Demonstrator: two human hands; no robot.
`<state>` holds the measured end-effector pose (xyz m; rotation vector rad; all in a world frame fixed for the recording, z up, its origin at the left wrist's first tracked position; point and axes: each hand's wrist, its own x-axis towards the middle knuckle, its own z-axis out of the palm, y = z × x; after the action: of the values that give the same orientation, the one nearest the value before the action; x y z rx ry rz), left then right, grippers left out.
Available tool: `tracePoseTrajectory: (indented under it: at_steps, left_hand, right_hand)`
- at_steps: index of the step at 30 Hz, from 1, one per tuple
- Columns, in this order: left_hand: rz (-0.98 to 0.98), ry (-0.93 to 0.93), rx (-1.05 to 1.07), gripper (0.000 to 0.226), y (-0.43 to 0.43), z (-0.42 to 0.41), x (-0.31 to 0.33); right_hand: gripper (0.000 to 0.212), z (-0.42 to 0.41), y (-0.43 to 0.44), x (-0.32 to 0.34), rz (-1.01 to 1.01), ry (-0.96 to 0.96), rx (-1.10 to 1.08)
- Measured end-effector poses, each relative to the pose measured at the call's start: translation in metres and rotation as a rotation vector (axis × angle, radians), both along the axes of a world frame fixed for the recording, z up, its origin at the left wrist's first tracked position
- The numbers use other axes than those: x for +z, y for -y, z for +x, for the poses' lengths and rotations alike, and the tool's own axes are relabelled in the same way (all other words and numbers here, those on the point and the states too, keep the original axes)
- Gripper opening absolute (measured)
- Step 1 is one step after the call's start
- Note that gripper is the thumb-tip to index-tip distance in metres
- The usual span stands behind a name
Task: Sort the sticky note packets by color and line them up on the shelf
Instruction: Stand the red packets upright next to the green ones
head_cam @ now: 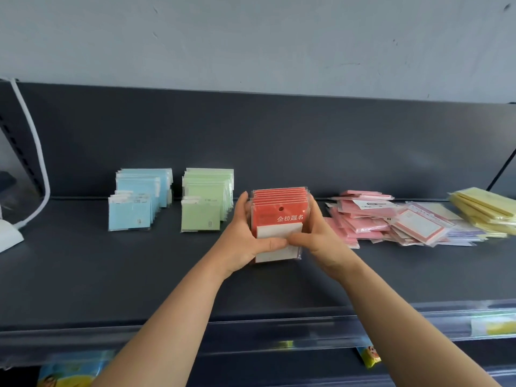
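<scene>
Your left hand (245,233) and right hand (315,233) clamp red packets (279,210) — fingers wrapped round stack, upright on shelf (111,275).

Pale grey-blue wall (251,37) across the top, scuffed with small dark marks toward 1–2 o'clock. Below it a dark grey back panel (279,141) and matching dark grey shelf (111,275). Clear plastic price rail (307,328) along the front edge at 6 o'clock. White curved tube (36,152) at 9 o'clock, beside a slotted upright. Light even, diffuse, no hard shadows.
</scene>
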<state>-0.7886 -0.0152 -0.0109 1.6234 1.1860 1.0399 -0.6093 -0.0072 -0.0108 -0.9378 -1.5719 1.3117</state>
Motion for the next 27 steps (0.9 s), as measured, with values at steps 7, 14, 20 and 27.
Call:
tracePoseTrajectory:
  at_steps: [7,14,20,27]
  left_hand:
    - [-0.061,-0.158,-0.02,0.083,-0.006,0.0,-0.003]
    - [-0.106,-0.195,0.045,0.078,-0.023,-0.003,-0.005]
    - [-0.141,-0.013,0.168,0.065,-0.058,0.013,0.005]
    - [-0.178,0.044,0.219,0.051,-0.111,0.023,0.009]
  right_hand:
    - [0.073,0.005,-0.01,-0.006,-0.066,0.089,0.001]
    - [0.054,0.016,-0.026,0.001,-0.063,0.176,-0.015]
    - [0.045,0.01,-0.063,0.016,-0.098,0.152,-0.103]
    - [0.05,-0.014,-0.114,0.022,-0.133,0.149,-0.206]
